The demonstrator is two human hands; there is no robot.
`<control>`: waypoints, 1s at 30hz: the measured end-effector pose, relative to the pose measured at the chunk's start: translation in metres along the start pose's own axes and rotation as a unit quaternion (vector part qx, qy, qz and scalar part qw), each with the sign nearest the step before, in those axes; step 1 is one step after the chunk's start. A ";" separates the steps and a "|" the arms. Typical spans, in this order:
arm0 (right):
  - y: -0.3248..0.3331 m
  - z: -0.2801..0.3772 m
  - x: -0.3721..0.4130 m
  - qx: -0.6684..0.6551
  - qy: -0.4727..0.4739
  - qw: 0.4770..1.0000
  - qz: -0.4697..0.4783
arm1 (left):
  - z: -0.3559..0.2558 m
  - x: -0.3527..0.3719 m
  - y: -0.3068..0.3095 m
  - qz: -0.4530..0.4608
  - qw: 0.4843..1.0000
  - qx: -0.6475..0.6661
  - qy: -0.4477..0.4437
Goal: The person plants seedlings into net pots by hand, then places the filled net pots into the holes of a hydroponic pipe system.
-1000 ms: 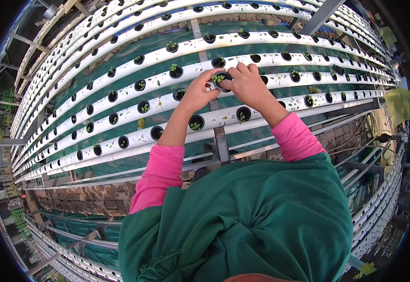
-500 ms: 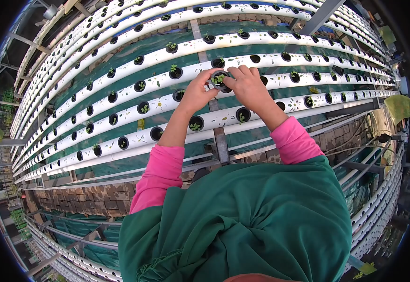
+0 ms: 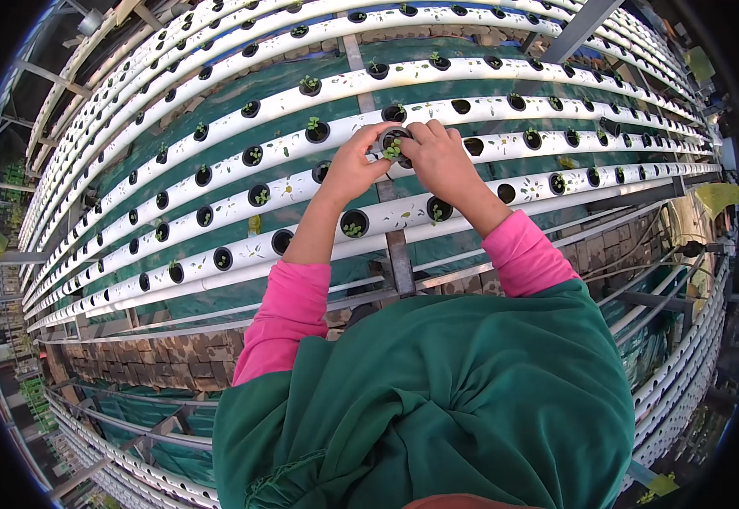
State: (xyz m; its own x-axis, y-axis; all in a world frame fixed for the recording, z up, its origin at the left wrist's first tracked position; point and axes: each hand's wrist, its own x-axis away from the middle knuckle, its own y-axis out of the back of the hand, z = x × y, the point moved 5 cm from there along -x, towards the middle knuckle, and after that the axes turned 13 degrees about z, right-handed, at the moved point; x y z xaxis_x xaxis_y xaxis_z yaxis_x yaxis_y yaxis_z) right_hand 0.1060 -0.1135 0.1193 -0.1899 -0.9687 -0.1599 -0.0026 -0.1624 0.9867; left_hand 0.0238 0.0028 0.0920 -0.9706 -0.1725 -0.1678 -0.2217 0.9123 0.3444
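Over the white growing pipes, both my hands meet at a small dark plant pot (image 3: 394, 134) that holds a green seedling (image 3: 392, 150). My left hand (image 3: 355, 168) grips the pot's left side, thumb and fingers curled round it. From the right, my right hand (image 3: 446, 163) bends its fingers onto the rim beside the leaves; its thumb and fingertips are partly hidden. Below the hands, a white pipe (image 3: 403, 212) carries more potted seedlings, one seedling (image 3: 355, 225) to the left and another seedling (image 3: 439, 209) to the right.
Several parallel white pipes with round holes stretch across the view, many holding seedlings. One bare hole (image 3: 506, 193) lies right of my right wrist. Metal supports (image 3: 400, 263) run beneath the pipes, green sheeting (image 3: 335, 271) lies under them, and a post (image 3: 585, 30) stands at upper right.
The seedling's leaves have shifted slightly toward me within the pot. My right hand and forearm have moved a little to the left; my left hand stays nearly still.
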 end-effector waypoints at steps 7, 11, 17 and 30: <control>0.002 -0.001 -0.005 -0.022 0.022 1.000 -0.002 | 0.006 0.000 0.001 0.003 1.000 0.019 0.015; 0.000 -0.001 -0.005 -0.052 0.021 0.998 -0.012 | 0.011 0.000 0.003 0.004 1.000 0.000 0.005; 0.002 -0.019 0.000 -0.171 0.051 0.981 -0.078 | 0.027 -0.008 -0.006 0.046 0.998 0.040 0.025; -0.061 -0.193 -0.006 -0.173 -0.209 0.956 -0.108 | 0.070 -0.019 -0.019 -0.035 0.990 -0.022 0.133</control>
State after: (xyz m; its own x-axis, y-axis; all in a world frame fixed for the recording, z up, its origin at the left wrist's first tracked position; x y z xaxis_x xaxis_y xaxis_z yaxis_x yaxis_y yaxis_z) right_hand 0.2970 -0.1339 0.0547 -0.5975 -0.7579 -0.2620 0.2253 -0.4722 0.8522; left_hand 0.0534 0.0151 0.0239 -0.9418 -0.3317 0.0550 -0.2872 0.8788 0.3811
